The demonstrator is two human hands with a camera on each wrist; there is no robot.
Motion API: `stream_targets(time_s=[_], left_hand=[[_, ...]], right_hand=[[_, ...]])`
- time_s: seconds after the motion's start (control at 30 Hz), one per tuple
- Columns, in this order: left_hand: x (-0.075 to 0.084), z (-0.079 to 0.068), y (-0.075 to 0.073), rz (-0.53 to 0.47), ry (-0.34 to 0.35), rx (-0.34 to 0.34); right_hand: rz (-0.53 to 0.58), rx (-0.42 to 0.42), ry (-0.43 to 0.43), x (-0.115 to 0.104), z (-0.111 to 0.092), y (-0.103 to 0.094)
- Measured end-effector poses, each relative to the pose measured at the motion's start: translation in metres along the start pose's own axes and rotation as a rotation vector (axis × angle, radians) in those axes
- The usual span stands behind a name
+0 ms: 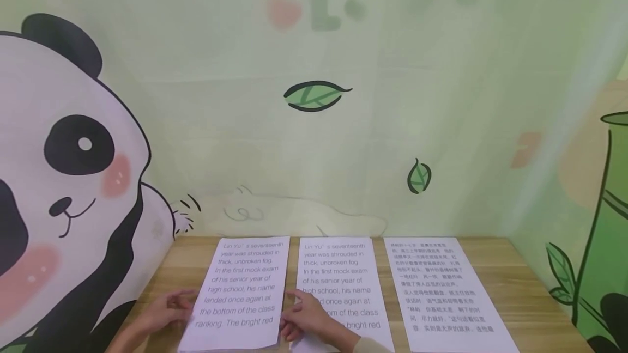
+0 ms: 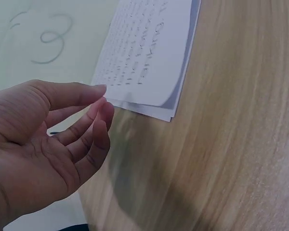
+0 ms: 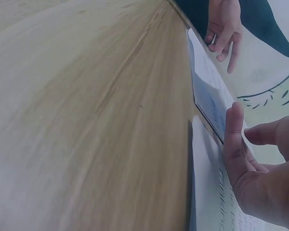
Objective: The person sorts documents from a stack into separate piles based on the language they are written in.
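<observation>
Three printed paper stacks lie in a row on a table. The left stack [image 1: 240, 293] bears large English text and shows several layered sheets [image 2: 149, 62] at its corner. My left hand [image 1: 169, 312] is beside its left edge, thumb and fingers loosely bent, fingertips near the paper's edge in the left wrist view. Over the gap between the left stack and the middle stack [image 1: 338, 271] is my right hand [image 1: 309, 315], its fingers bent loosely toward the left stack's right edge. It covers part of the middle stack's text. Neither hand shows anything gripped.
The right paper [image 1: 441, 293], printed with Chinese characters, lies apart from the hands. The wood-grain table [image 1: 392, 331] ends at a pale green backdrop [image 1: 221, 124] with a panda [image 1: 88, 86], leaves and bamboo drawn on it.
</observation>
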State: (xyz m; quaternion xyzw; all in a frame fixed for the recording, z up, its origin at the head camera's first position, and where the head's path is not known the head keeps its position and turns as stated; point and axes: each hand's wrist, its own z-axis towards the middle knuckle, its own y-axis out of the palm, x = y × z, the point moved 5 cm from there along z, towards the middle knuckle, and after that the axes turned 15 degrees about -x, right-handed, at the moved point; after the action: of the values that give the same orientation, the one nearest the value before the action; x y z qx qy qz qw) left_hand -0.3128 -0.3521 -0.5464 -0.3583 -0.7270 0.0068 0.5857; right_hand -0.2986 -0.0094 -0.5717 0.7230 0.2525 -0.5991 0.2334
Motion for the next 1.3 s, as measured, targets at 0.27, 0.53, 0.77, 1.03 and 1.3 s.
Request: stream_targets(time_s=[0.27,0.53,0.77,1.03,1.3], left_hand=[[0.03,-0.004,0.014,0.03,0.038,-0.07],[0.068,0.015,0.05,0.043,0.098,-0.168],[0.086,0.033,0.086,0.051,0.233,-0.282],[0.096,0.053,0.126,0.034,0.228,-0.348],[0.109,0.069,0.155,0.065,0.256,-0.32]], right_hand=[[-0.001,0.011,0.003,-0.007,-0.026,-0.022],[-0.031,0.037,0.028,0.001,-0.055,-0.057],[-0.078,0.086,0.074,0.005,-0.084,-0.088],[-0.11,0.157,0.13,0.01,-0.111,-0.125],[-0.159,0.22,0.133,0.012,-0.137,-0.149]])
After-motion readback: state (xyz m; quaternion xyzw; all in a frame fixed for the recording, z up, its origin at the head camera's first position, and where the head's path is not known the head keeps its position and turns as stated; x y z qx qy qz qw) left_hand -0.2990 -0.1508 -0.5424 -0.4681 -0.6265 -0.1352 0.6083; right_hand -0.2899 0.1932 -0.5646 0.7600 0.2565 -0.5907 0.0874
